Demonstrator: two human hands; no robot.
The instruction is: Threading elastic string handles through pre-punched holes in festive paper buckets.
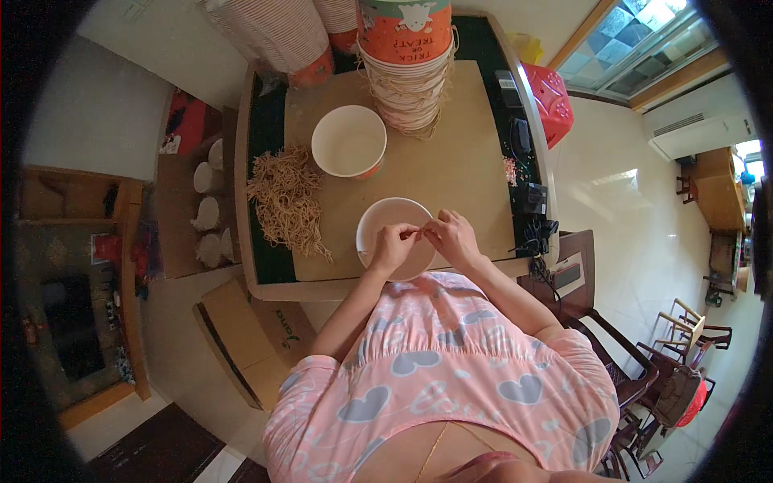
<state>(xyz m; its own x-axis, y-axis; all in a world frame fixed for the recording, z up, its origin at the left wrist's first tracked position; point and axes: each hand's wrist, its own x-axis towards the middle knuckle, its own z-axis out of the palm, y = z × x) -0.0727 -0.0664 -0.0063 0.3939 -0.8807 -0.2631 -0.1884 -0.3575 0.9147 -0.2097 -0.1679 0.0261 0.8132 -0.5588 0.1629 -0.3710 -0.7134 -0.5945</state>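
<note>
Close to the table's near edge is a round white paper bucket (398, 211), seen from above into its open mouth. Over its right side my left hand (393, 249) and my right hand (452, 240) meet, both with fingertips pinched together. What lies between the fingertips is too small to make out. Farther back stands a second white paper bucket (349, 141) with a bit of orange on its outside. Left of the buckets, a tangled heap of thin beige cords (288, 201) spreads over the cardboard sheet (475, 173).
A tall stack of orange-and-white paper buckets (407, 76) with cords at their sides rises at the back. More nested buckets (270, 36) stand at the back left. Black adapters and cables (533, 199) line the right edge. An open carton (211, 213) holding white items sits left of the table.
</note>
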